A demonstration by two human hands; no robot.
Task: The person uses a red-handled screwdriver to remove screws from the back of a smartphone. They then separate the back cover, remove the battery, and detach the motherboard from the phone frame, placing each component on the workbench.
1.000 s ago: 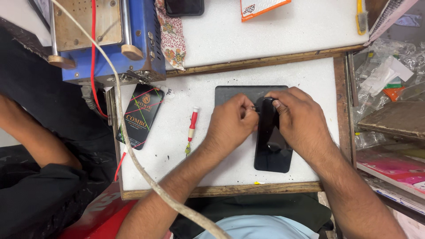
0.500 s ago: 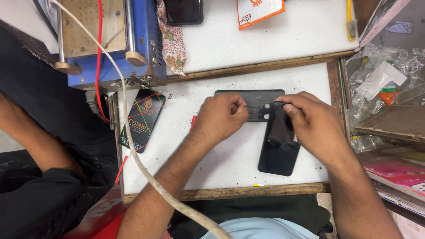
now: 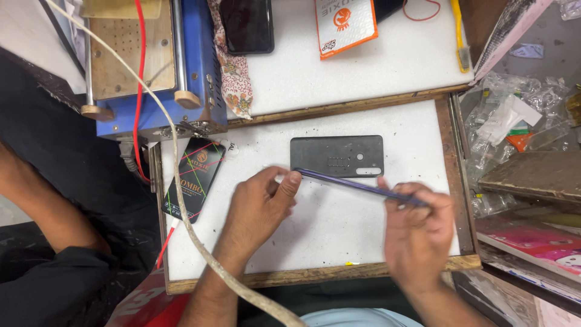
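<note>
Both my hands hold a thin dark phone turned on edge, so only its purple-tinted side shows. My left hand pinches its left end with thumb and forefinger. My right hand grips its right end from below. The phone hangs just over the white work board, in front of a dark grey rectangular plate that lies flat and bare on the board.
A black printed packet lies at the board's left edge under a white cable. A blue machine, floral cloth, dark phone and orange-white packet sit behind. Plastic bags crowd the right. Another person's arm rests at left.
The phone came off the dark plate and is now turned on edge between both hands. My hands moved apart and toward me, leaving the plate uncovered.
</note>
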